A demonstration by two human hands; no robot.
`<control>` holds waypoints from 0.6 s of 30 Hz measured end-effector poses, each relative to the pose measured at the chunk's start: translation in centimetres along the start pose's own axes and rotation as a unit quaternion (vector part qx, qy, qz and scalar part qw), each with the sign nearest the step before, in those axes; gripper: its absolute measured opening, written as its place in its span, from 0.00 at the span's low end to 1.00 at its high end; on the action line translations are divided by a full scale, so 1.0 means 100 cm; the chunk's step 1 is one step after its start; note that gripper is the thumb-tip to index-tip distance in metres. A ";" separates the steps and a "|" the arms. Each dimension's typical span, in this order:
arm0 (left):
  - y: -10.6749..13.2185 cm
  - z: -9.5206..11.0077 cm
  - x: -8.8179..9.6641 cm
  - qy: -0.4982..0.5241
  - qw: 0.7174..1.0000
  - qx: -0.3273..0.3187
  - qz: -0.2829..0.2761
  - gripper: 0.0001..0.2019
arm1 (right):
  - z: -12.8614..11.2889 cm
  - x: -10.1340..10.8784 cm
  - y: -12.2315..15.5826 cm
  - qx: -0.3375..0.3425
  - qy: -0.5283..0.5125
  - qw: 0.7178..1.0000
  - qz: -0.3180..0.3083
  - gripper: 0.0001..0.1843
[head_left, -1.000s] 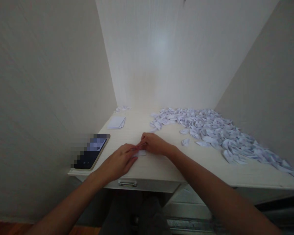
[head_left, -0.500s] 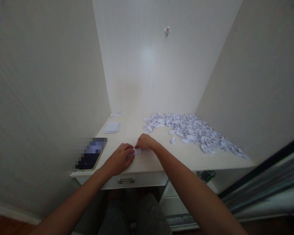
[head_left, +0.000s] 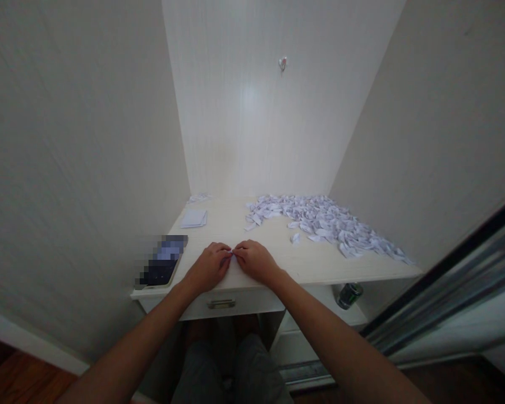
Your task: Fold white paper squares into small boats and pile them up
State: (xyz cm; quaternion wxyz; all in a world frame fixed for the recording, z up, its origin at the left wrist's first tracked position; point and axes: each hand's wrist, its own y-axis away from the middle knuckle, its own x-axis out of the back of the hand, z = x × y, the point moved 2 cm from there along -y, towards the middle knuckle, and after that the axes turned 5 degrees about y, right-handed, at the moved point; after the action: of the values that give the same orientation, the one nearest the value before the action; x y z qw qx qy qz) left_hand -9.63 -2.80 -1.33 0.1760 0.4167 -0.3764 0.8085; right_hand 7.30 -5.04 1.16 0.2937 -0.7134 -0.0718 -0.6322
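My left hand and my right hand lie side by side on the front of a pale wooden desk, fingertips meeting. Both have curled fingers pressed down on a small piece of white paper, which the hands now almost wholly hide. A big heap of folded white paper pieces spreads over the right half of the desk. One folded piece lies apart, just right of my right hand.
A phone lies at the desk's left front corner. A small stack of white paper slips sits behind it, with several scraps at the back wall. Below are a drawer handle and a green can. Walls close in on three sides.
My hands have drawn together over the small paper, which showed between them before and is now covered. The camera has pulled back and shifted, so the desk looks smaller.
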 end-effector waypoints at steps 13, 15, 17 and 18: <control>0.001 0.004 0.003 -0.004 0.999 0.034 0.005 0.14 | 0.005 -0.008 -0.006 -0.003 -0.087 0.996 0.030 0.12; 0.001 0.005 0.004 -0.005 0.999 0.040 0.002 0.14 | 0.005 -0.008 -0.008 -0.011 -0.091 0.995 0.028 0.12; 0.001 0.005 0.004 -0.007 0.999 0.042 0.001 0.14 | 0.006 -0.007 -0.010 -0.022 -0.095 0.995 0.026 0.11; 0.001 0.005 0.004 -0.007 0.999 0.041 -0.001 0.14 | 0.006 -0.007 -0.011 -0.026 -0.098 0.995 0.025 0.11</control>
State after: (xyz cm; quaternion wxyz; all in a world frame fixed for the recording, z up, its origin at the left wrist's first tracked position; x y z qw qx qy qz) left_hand -9.66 -3.28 -0.88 0.1564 0.4297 -0.3439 0.8201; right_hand 7.18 -3.65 0.84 0.2826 -0.7808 -0.0658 -0.5533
